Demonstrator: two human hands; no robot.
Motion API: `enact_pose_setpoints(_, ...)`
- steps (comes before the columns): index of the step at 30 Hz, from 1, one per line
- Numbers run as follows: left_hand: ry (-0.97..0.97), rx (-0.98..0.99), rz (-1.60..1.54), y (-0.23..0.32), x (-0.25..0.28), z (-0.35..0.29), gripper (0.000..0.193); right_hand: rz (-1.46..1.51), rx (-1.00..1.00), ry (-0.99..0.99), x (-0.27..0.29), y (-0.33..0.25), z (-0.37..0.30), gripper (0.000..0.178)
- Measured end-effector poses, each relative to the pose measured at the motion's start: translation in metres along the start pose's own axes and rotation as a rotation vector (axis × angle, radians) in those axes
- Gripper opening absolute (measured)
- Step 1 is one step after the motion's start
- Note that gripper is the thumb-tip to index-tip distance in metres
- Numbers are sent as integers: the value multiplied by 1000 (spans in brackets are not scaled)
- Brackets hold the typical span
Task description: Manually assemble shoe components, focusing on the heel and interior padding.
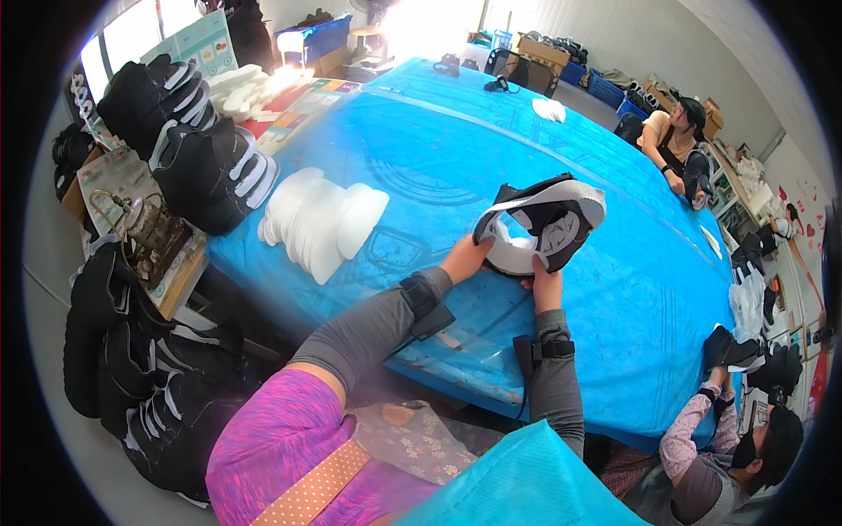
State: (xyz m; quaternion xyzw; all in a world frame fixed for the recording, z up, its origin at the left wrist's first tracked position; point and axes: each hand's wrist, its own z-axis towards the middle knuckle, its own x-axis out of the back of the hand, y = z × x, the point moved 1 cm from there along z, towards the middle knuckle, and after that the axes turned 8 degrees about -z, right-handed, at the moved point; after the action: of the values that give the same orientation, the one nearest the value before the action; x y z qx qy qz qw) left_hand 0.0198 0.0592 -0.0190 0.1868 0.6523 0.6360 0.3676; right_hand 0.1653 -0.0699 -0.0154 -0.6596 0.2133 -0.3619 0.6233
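Observation:
Both of my hands hold a black and white shoe upper (566, 230) above the blue-covered table (456, 175). Its opening faces me, showing a pale lining inside. My left hand (467, 260) is closed on the near left edge of the upper. Lower on the right, my right hand (545, 287) grips the near rim, with the thumb on the upper's edge. Some of the fingers on both hands are hidden beneath it. To the left of my hands, a fanned stack of white insole-shaped pieces (320, 219) lies on the table.
Black shoe uppers (197, 180) are piled at the table's left edge, with more (175, 421) below. An old sewing machine (145, 223) stands at far left. One co-worker (662, 140) sits across at far right, another (719, 447) at near right. White pieces (549, 110) lie farther back.

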Motion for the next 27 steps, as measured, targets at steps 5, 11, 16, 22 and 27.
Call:
enact_pose_setpoints(5,-34,49,28,0,2,1,37,16,-5,16,0,-1,-1,31)
enact_pose_setpoints(11,-45,37,34,0,2,2,37,-4,-8,11,0,-2,-1,32)
enact_pose_setpoints(16,-50,41,51,0,2,3,36,-5,-19,11,1,0,1,31)
enact_pose_setpoints(22,-33,39,39,3,0,0,35,-16,-1,14,1,-1,0,31)
enact_pose_setpoints(27,-15,28,20,1,1,1,35,5,7,9,0,0,0,30)
